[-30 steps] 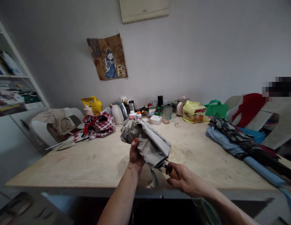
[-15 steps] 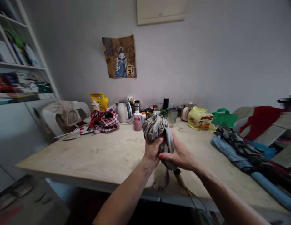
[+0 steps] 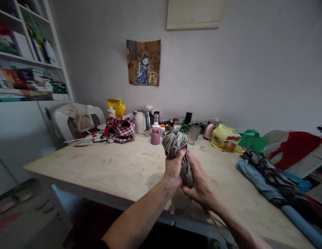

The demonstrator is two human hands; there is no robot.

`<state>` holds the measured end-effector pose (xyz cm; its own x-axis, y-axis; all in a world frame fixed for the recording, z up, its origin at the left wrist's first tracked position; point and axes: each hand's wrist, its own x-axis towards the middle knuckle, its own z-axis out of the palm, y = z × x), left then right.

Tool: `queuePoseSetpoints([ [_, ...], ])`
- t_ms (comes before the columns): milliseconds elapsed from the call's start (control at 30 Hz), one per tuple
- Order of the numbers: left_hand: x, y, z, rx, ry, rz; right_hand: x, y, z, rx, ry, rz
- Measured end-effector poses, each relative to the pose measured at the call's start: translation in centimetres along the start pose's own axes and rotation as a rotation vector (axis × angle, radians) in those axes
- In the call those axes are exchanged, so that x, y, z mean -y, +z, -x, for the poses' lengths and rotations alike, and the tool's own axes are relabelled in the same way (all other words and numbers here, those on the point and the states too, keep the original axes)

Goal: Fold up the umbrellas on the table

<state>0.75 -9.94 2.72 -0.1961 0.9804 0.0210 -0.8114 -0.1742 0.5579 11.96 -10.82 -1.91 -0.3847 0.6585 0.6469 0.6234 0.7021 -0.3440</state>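
Note:
A bundle of grey cloth (image 3: 175,143), twisted and bunched up, is held above the near edge of the wooden table (image 3: 103,169). My left hand (image 3: 173,169) is closed round its left side, with the thumb lying across the folds. On the right, my right hand (image 3: 198,176) grips the lower part of the same cloth, its fingers partly hidden behind the bundle. What kind of cloth item it is, I cannot make out. A thin cord (image 3: 219,226) hangs below my right hand at the table's edge.
Along the back stand a white kettle (image 3: 142,122), a pink bottle (image 3: 155,136), a clear cup (image 3: 194,135) and a yellow package (image 3: 225,138). A checked cloth bag (image 3: 121,130) lies at the left. Folded clothes (image 3: 264,180) and a green bag (image 3: 253,140) are at the right.
The hanging strip of cloth is now gathered into the bundle. My right hand has shifted lower on it, and the left thumb now lies across the folds. The view has swung slightly left.

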Motion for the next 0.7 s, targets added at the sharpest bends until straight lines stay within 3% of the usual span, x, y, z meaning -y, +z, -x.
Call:
queuePoseSetpoints([
  [133,-0.3,0.0,0.1,0.0,-0.032,0.044,-1.4,1.1,0.6,-0.044,-0.01,0.011],
  [300,-0.4,-0.1,-1.1,0.064,-0.066,0.058,-1.2,0.1,0.2,-0.035,-0.001,-0.141],
  [467,-0.7,0.0,-3.0,0.021,0.137,0.023,-0.7,-0.4,0.0,-0.023,0.024,-0.192],
  [533,-0.9,0.0,-3.5,0.01,0.133,0.001,-0.5,-0.7,-0.1,-0.025,0.047,-0.256],
  [700,-1.0,-0.1,-4.3,0.183,0.1,-0.04,0.2,-2.3,-1.0,0.041,0.159,-0.505],
])
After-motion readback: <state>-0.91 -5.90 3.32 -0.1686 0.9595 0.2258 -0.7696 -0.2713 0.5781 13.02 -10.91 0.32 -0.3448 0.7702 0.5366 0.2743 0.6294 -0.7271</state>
